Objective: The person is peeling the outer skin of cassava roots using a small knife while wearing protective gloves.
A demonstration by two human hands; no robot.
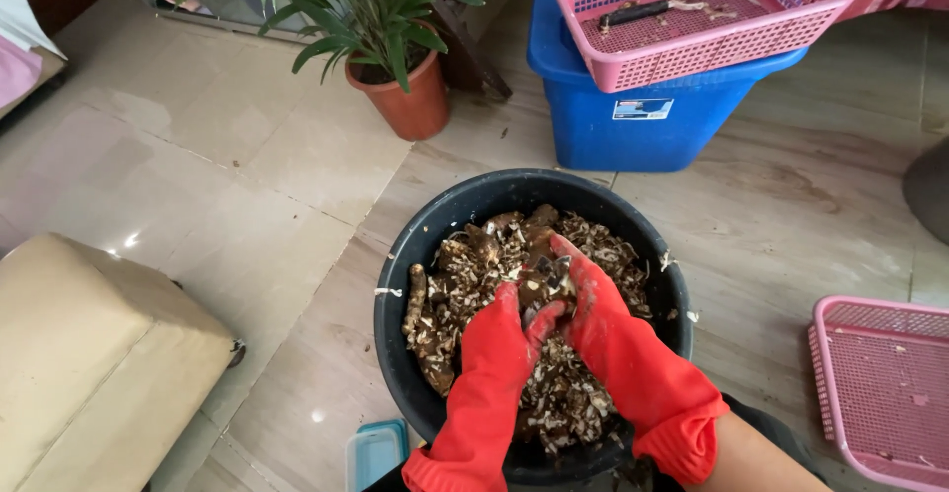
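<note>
Left hand (504, 329) and right hand (593, 299), fingers closed around one root (542, 276) above the tub (395, 284); a firm two-handed grip suits best.

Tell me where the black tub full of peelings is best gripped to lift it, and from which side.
Grip the black tub by its rolled rim, one hand at each side, coming from above. The rim is bare and thick at left and right; the near edge is blocked by the left hand and right hand, both red-gloved, around a brown root.
</note>
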